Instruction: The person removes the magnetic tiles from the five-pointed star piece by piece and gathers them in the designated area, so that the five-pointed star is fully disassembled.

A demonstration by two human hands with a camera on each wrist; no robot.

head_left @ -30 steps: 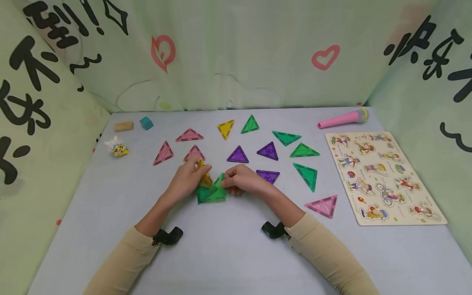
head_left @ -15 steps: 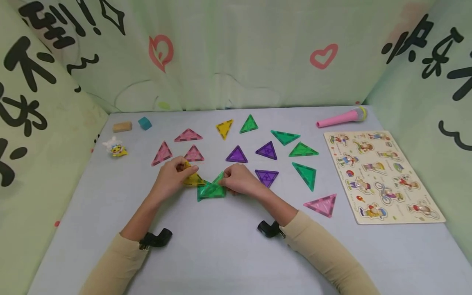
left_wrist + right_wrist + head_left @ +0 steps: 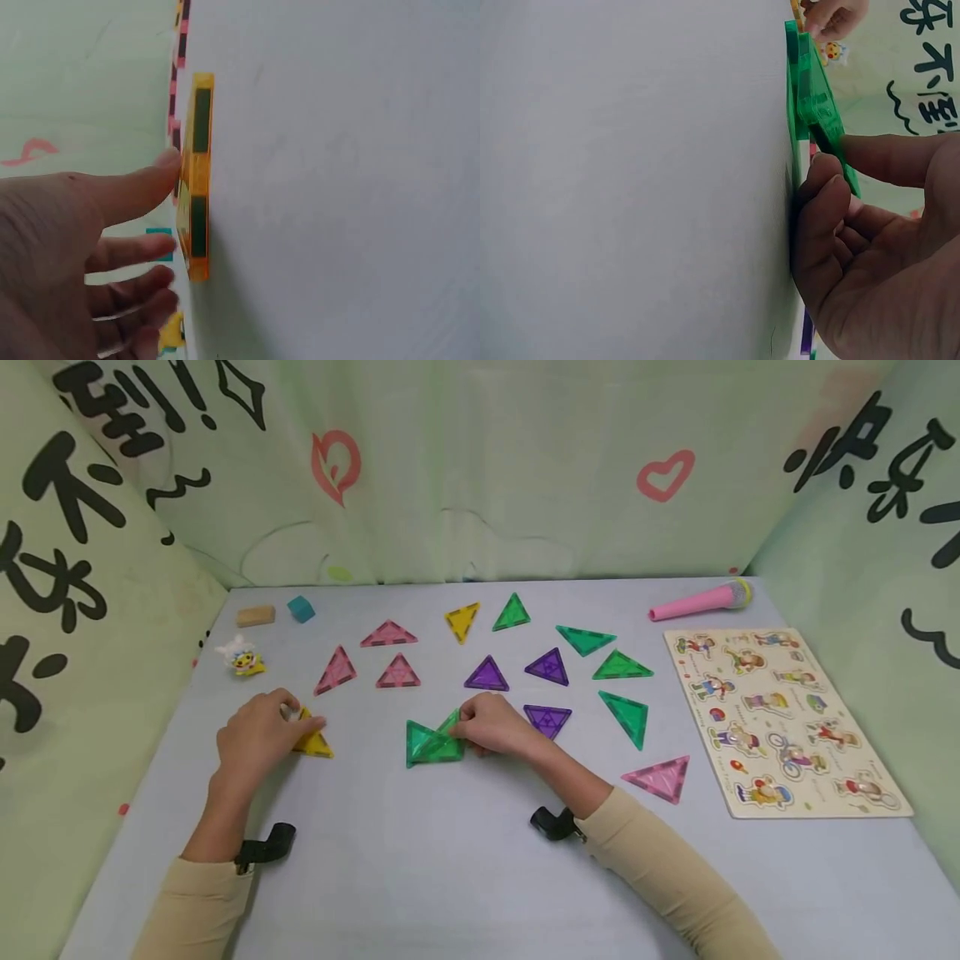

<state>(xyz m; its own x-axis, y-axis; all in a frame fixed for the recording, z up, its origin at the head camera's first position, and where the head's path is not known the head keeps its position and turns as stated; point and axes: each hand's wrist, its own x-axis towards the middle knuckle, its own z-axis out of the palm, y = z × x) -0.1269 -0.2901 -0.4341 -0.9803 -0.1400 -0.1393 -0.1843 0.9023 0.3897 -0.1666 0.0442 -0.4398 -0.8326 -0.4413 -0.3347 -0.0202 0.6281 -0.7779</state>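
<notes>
At the left of the table my left hand has its thumb and fingers at a yellow triangular magnetic tile. In the left wrist view this yellow tile shows edge-on, with the thumb on one part of it and the index fingertip close by. My right hand pinches a green triangular magnetic tile between thumb and finger near the table's middle. That tile is raised at a tilt over another green tile, and the right wrist view shows the pinched green tile from the side.
Pink tiles, purple tiles, green tiles and a yellow tile lie spread beyond the hands. To the right are a puzzle board and a pink toy microphone. Wooden block, blue cube and figurine stand back left.
My left hand has carried the yellow tile leftward, away from the green tiles. The right hand has stayed nearly still, keeping its pinch on the green tile.
</notes>
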